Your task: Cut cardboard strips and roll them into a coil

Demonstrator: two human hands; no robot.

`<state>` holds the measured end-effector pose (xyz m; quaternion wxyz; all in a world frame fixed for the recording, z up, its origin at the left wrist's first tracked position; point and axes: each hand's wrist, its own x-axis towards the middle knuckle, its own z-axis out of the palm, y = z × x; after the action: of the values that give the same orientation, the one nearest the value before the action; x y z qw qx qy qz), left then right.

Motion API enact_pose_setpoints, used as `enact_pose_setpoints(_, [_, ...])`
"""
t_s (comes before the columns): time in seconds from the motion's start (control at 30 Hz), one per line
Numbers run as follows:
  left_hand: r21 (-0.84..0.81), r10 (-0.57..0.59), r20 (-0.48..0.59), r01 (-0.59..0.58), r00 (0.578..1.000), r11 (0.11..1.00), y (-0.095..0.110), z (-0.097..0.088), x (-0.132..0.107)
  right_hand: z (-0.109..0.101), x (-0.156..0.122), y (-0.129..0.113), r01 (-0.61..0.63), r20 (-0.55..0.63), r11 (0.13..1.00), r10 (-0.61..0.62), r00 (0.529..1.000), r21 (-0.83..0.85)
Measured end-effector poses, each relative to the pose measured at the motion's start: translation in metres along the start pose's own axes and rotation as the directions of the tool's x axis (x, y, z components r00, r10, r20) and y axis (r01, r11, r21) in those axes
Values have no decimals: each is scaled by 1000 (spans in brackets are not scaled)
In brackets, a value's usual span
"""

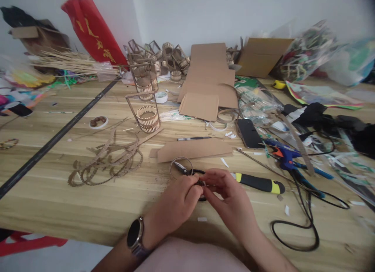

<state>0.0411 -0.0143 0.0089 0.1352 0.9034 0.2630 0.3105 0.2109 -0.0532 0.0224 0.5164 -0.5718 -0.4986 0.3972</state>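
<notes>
Low over the table's near side, my left hand [181,197] and my right hand [227,197] meet with fingertips pinched together. Between them is a thin brown strip bent into a hoop [182,158], its loop standing out beyond my left fingers. The pinched part is mostly hidden. Beneath my hands lie scissors [181,168], whose black handles show partly around my fingers. A yellow-and-black handled cutter [259,183] rests just right of my right hand. Beyond my hands lies a cut piece of cardboard [195,150] with a pen [193,138] behind it.
A tangle of brown strips [108,162] lies left. Small slatted baskets [148,119] with tall handles stand farther back, beside large cardboard sheets [209,68]. At right are a phone [249,133], a blue glue gun [284,153] and its looping black cable [312,225].
</notes>
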Motion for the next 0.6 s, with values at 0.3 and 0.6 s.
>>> enact_pose_setpoints(0.3, [-420,-410,-93,337,907,843,5,5,5,9,-9,12,150,-177,988,-153,972,-27])
enact_pose_setpoints(0.6, [-835,-683,232,502,692,225,7,10,10,11,-16,12,192,-227,981,-188,956,-2])
